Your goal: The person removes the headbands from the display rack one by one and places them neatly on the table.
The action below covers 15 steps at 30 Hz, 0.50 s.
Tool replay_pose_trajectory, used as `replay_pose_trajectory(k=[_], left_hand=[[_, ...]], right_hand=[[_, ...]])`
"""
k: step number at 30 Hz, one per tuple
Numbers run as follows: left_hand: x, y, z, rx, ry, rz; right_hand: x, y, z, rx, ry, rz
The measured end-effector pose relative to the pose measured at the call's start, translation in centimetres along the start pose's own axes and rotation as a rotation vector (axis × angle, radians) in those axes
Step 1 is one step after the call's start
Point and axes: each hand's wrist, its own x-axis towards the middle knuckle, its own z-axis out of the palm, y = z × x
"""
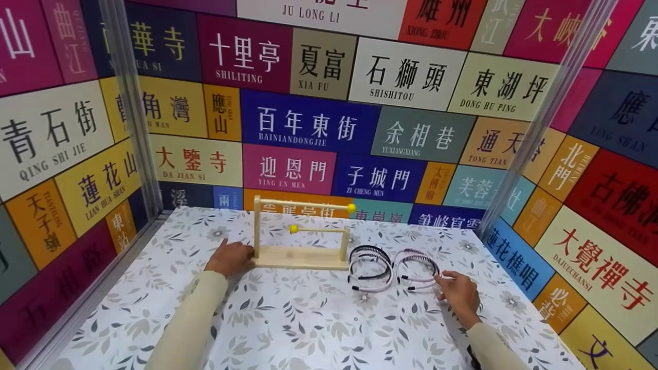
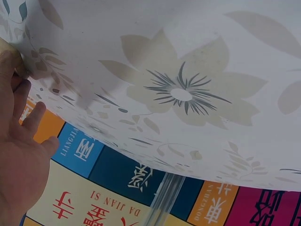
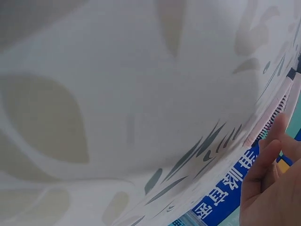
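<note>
A light wooden stand (image 1: 300, 258) has a flat base, a tall left post and a shorter right post. A horizontal rod extends from each post and ends in a yellow ball. At the left end of the base, my left hand (image 1: 231, 258) holds the wood between thumb and fingers; the left wrist view shows this hand (image 2: 23, 146) with its lower fingers loosely bent. Two groups of toothed headbands, black-and-white (image 1: 371, 268) and pale pink with black (image 1: 417, 271), lie right of the stand. My right hand (image 1: 459, 293) touches the pink group's right side with extended fingertips.
A white tablecloth (image 1: 288, 324) with grey leaves and flowers covers the table. Panels with colourful printed signs (image 1: 308, 123) rise behind and on both sides. Metal corner posts (image 1: 134, 108) stand at the back left and back right.
</note>
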Motion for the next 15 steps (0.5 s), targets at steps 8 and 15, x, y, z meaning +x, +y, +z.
replay_pose_trajectory(k=[8,15], left_hand=[[0.01,0.02,-0.09,-0.011,-0.011,-0.020],[-0.14,0.20,-0.20,-0.010,0.002,-0.008]], right_hand=[[-0.21,-0.01,0.10,-0.007,0.016,0.001],[0.28,0.09,-0.25,-0.015,-0.003,0.005]])
